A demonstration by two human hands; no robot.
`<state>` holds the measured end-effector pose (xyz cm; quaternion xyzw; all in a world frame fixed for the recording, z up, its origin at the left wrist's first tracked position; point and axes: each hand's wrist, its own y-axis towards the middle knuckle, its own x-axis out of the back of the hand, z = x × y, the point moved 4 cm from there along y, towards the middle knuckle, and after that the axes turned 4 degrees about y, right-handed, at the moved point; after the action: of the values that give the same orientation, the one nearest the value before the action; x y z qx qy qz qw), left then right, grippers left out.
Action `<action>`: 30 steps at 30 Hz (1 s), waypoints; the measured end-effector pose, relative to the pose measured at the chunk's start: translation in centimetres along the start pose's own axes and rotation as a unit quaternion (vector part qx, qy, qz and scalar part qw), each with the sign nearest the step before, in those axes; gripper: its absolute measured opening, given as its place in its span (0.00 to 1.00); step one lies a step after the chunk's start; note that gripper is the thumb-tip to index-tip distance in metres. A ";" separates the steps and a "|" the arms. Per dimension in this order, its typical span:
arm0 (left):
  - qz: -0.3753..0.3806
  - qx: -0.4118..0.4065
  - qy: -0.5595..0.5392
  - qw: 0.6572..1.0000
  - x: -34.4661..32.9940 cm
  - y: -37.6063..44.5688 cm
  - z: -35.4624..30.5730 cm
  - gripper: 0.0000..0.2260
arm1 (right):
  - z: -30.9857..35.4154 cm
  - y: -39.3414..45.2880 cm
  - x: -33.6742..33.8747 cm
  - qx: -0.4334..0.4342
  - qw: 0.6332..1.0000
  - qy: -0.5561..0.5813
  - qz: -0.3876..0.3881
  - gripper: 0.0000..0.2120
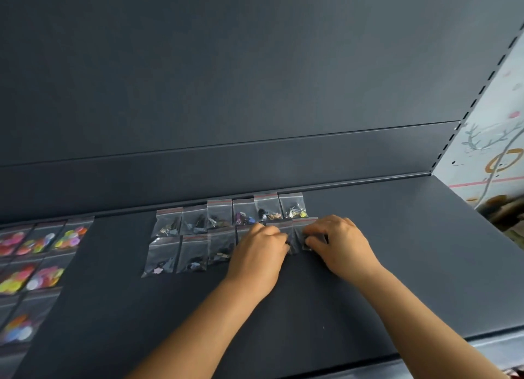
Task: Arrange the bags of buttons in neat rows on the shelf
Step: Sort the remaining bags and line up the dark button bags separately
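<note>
Little clear bags of buttons lie on the dark shelf (pixel 397 265) in two rows. The far row (pixel 229 215) has six bags side by side, close to the back wall. The near row (pixel 190 255) shows three bags on its left, and more bags lie under the hands at its right end.

The left hand (pixel 256 258) rests on the bags in the near row, with its fingers bent down on a bag. The right hand (pixel 338 244) pinches the last bag (pixel 304 231) at the right end of the near row, fingers curled on it. The two hands are just beside each other.

I think the step now is fixing the right end of the near row. Next, the bags there need to lie flat and straight, each one lined up under a bag in the far row, with none on top of another.

Far to the left lie other bags with bright buttons (pixel 37 254).
</note>
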<state>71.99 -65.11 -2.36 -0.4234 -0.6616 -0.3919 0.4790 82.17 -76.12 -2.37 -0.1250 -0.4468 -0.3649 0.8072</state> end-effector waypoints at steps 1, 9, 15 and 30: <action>-0.005 0.000 -0.006 1.000 0.1 0.0 -0.2 0.13 | 0.0 0.0 0.0 0.005 1.000 0.002 -0.002 0.07; 0.020 0.011 0.011 1.000 -0.6 0.2 -0.3 0.14 | 0.1 0.3 -0.5 0.040 0.999 -0.008 0.020 0.03; 0.028 0.015 0.030 0.999 -0.4 0.2 -0.5 0.14 | 0.4 0.1 -0.3 0.026 0.999 -0.015 0.026 0.05; -0.057 0.106 0.050 0.991 4.6 -7.1 3.6 0.24 | 8.9 -1.9 -1.7 0.097 0.992 -0.055 0.063 0.22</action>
<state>63.40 -63.37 0.45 -0.3115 -0.6977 -0.3667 0.5308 74.64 -71.95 1.04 -0.0935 -0.5156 -0.2609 0.8108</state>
